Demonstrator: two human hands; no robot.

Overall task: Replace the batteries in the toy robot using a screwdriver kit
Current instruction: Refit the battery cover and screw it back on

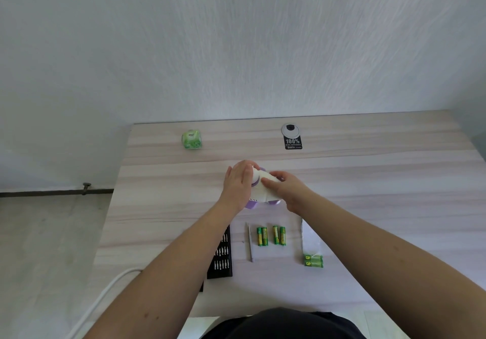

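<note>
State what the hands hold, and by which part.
Both hold the toy robot: the left hand cups its rounded head end, the right hand grips its white body from the other side.

Light: bright, soft, even daylight
Shadows: faint, diffuse beneath forearms on tabletop (368,181)
Glare: pale wash across tabletop centre
Focus: soft throughout; hands slightly blurred, small print illegible
Distortion: wide-angle stretching, tabletop edges splayed outward

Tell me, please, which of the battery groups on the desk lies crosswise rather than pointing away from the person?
The pair of batteries beside the clear wrapper, near the right forearm. The two other pairs lie lengthwise beside the screwdriver.
</note>
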